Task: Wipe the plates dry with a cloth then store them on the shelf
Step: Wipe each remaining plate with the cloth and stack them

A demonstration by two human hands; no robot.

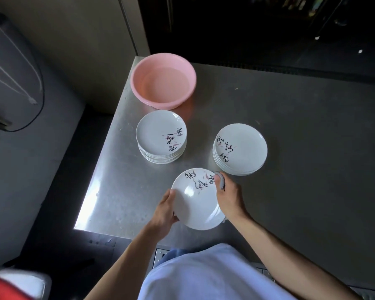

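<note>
A white plate with black brush writing is held above the steel table's near edge. My left hand grips its left rim. My right hand holds a grey cloth against the plate's right rim; most of the cloth is hidden by the hand and plate. Two stacks of matching plates stand on the table: one stack at the left and another stack at the right.
A pink plastic basin sits at the far left corner of the steel table. The table's left edge drops to a dark floor. A wall stands behind the basin, and dark shelving lies beyond the table.
</note>
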